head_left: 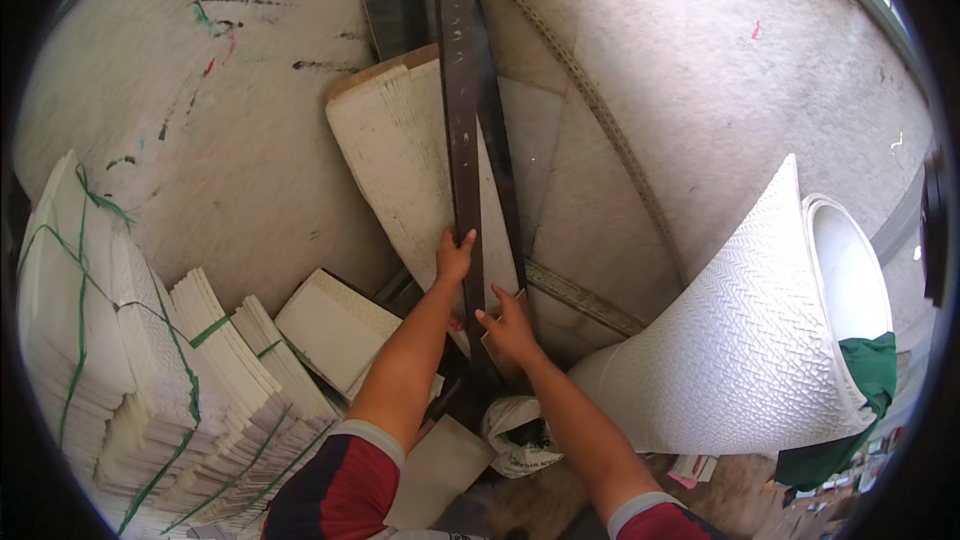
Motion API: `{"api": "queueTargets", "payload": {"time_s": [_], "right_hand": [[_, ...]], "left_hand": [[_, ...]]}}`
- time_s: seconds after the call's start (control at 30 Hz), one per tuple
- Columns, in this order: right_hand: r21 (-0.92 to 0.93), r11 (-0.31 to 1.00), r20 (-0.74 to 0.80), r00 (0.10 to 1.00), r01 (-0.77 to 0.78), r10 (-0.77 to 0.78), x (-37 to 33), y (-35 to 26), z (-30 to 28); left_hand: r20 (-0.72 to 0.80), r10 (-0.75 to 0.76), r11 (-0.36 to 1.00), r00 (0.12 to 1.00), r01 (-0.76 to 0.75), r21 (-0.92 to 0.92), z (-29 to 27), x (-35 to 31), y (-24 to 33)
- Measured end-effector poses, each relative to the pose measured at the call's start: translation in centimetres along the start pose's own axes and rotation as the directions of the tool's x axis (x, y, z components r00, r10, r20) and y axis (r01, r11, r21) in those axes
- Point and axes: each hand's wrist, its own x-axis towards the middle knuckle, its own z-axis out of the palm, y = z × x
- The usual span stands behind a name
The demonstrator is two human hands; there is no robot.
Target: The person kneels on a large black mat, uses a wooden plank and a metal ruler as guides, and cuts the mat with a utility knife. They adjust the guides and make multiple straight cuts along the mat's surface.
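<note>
A long dark brown plank (462, 140) stands upright in front of me, its top beyond the upper edge of the view. Around its left edge my left hand (455, 258) is closed. Lower down, my right hand (510, 328) grips the plank's right edge, thumb on the front; some of its fingers are hidden. A thinner dark strip (495, 120) leans just behind and to the right. Behind both rests a tilted white panel (395, 140) with a brown top edge.
Stacks of white panels (110, 340) tied with green cord stand at left. A rolled white quilted-pattern sheet (720, 340) with a green cloth (850, 410) is at right. A white plastic bag (522, 455) lies between my forearms. The wall (250, 110) bears coloured marks.
</note>
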Motion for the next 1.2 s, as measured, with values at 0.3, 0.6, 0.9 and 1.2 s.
{"api": "queueTargets", "payload": {"time_s": [0.3,0.6,0.9,1.2], "right_hand": [[-0.050,0.998,-0.027,0.999,-0.039,0.037,-2.2,0.4,0.0],[0.051,0.994,-0.075,0.993,0.098,-0.094,-6.9,-3.9,-0.1],[-0.110,0.960,-0.199,0.941,0.257,-0.274,-13.4,-8.7,-1.2],[0.070,0.952,-0.249,0.929,0.298,-0.273,-23.6,-15.8,-2.7]], "left_hand": [[-0.202,0.131,0.991,0.971,-0.133,0.005,-2.9,-5.6,0.9],[-0.229,0.448,0.890,0.864,-0.455,0.026,-7.0,-13.5,13.5],[-0.301,0.620,0.727,0.725,-0.675,-0.129,-10.1,-20.8,25.1],[-0.220,0.680,0.606,0.699,-0.705,-0.367,-13.2,-29.9,36.7]]}}
